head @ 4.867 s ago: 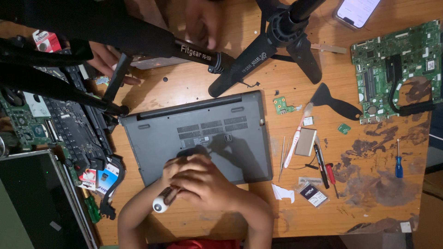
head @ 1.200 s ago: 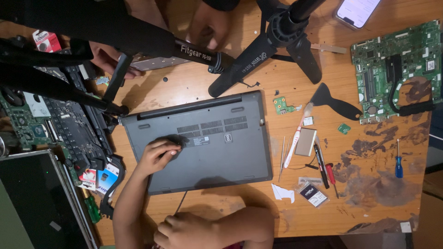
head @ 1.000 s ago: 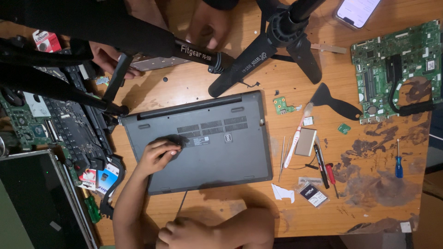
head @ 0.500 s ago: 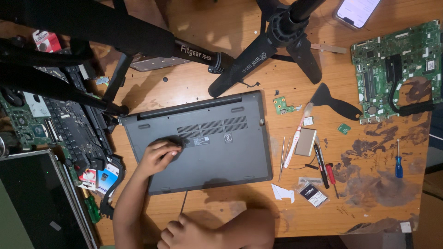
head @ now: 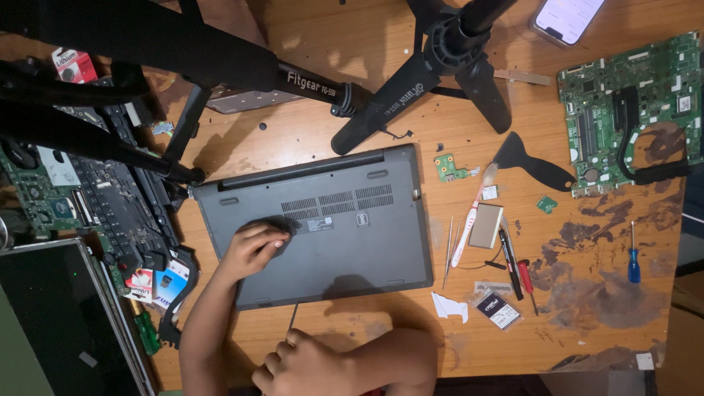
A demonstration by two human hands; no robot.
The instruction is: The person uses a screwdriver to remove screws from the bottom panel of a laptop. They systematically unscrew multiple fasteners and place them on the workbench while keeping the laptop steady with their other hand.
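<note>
A grey laptop (head: 352,235) lies closed and bottom side up in the middle of the wooden table. My left hand (head: 251,248) rests on its base near the left vent slots, fingers bent and pressing down, holding nothing. My right hand (head: 304,364) is at the near table edge below the laptop, fingers closed around a thin dark tool (head: 293,317). The tool's shaft points up to the laptop's near edge. The handle is hidden inside the fist.
Black tripod legs (head: 411,81) cross the far side. A green motherboard (head: 623,95) and a phone (head: 568,16) lie far right. Tweezers (head: 449,249), a black pry tool (head: 532,161) and a blue screwdriver (head: 633,257) are right of the laptop. A dismantled laptop (head: 110,198) and screen panel (head: 51,315) fill the left.
My hands were together on the laptop; the right one has dropped to the near edge with the thin tool. Another person's hands at the far side have left view.
</note>
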